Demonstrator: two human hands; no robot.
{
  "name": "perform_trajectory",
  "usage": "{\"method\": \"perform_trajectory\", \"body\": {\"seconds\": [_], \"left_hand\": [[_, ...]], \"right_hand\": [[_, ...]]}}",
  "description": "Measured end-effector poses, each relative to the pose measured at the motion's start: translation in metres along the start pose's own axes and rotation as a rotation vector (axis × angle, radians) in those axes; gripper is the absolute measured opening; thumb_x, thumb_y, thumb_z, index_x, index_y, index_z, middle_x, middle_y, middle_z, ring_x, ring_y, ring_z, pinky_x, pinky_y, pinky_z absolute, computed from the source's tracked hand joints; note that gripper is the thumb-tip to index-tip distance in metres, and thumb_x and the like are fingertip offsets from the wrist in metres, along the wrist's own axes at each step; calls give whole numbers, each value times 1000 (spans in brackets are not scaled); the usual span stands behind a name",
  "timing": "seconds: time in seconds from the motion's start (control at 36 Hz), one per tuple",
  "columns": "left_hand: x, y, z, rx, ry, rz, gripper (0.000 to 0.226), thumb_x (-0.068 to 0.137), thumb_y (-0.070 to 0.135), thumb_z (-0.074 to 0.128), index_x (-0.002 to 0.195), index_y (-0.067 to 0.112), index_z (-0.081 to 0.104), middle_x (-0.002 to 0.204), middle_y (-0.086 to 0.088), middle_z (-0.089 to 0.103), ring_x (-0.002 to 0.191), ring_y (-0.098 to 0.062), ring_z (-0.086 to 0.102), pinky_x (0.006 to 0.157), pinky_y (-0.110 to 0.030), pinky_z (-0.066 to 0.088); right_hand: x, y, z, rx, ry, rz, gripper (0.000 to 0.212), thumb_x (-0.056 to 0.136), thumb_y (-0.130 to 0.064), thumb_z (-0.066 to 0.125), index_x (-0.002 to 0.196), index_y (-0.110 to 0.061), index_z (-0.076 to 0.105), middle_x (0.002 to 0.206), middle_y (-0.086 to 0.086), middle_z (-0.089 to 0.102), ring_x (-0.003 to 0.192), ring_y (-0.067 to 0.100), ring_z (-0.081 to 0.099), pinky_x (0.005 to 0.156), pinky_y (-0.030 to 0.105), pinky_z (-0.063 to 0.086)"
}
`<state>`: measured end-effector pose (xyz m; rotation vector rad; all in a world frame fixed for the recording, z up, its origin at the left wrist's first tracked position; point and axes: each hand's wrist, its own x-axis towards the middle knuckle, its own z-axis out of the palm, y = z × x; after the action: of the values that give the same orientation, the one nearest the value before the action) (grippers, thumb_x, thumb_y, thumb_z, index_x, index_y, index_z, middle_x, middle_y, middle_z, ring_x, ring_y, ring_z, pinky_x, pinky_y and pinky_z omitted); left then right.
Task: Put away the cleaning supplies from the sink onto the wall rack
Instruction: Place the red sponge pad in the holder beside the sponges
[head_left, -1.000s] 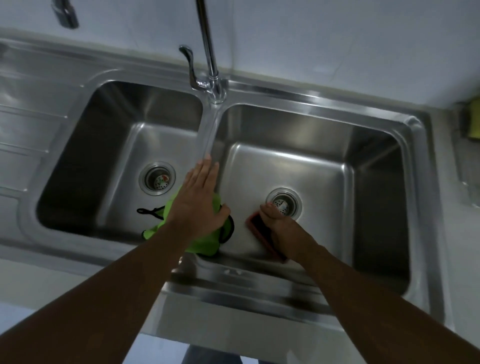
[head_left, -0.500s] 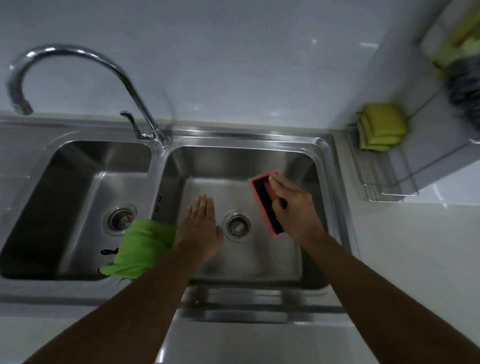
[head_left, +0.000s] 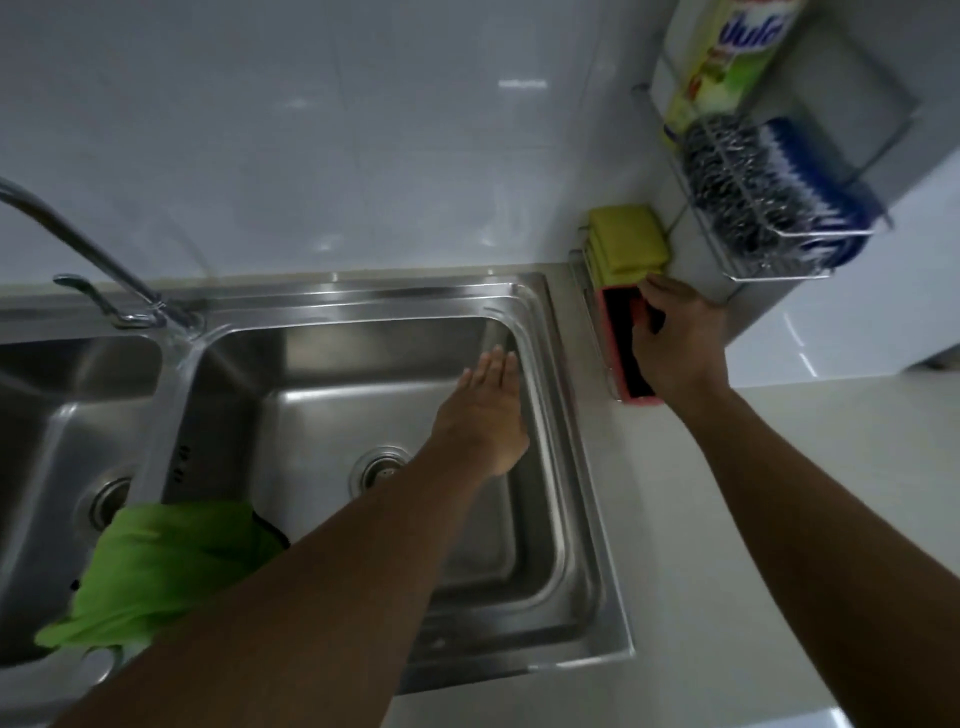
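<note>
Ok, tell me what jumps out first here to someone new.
The right hand grips a flat pink-edged black scrubber at the lower wire wall rack, just in front of stacked yellow-green sponges. A bright green cloth drapes over the steel double sink's divider, and the open left hand hovers over the right basin.

A single view is provided, taken from a head-worn wide-angle camera. It is directed forward and steeply downward over the sink (head_left: 571, 467), at arm's reach. The tiled wall (head_left: 311, 130) is framed at the top and the wall rack (head_left: 779, 260) at upper right.
</note>
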<state>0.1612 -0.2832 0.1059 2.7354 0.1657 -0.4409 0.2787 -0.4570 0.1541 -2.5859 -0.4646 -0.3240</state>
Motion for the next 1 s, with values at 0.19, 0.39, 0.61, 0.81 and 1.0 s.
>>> {"method": "perform_trajectory", "body": {"seconds": [0.19,0.39,0.61,0.81,1.0], "left_hand": [[42,43,1,-37,-6,69,79,97,9,41,158,12,-10,167,-6,-12,154,-19,-9,126,-37,3],[78,74,1,-67,-10,122,79,95,6,37,158,16,-9,167,0,-12,154,-16,-8,126,-35,3],[89,77,14,-52,-14,121,77,97,11,36,157,15,-11,167,-1,-11,154,-17,-8,126,-37,3],[90,71,12,-20,-15,151,77,96,10,36,158,15,-10,167,-1,-10,154,-18,-8,126,-40,7],[71,49,7,5,20,108,73,100,16,35,158,14,-9,167,-1,-12,154,-16,-10,126,-38,4]], "right_hand": [[29,30,7,-37,-213,135,29,94,-3,54,119,-1,68,129,14,65,121,30,59,109,27,37],[50,34,24,13,-365,236,35,90,-6,55,123,-15,64,125,15,64,114,33,61,92,27,44],[49,42,50,-21,-330,207,34,82,4,60,115,-1,67,119,19,65,109,35,61,92,31,46],[37,50,65,-172,-308,67,44,93,-13,42,134,1,51,142,20,49,126,37,49,103,39,36],[1,52,71,-302,-300,-93,61,106,-34,26,154,4,18,163,25,13,152,36,10,125,48,12]]}}
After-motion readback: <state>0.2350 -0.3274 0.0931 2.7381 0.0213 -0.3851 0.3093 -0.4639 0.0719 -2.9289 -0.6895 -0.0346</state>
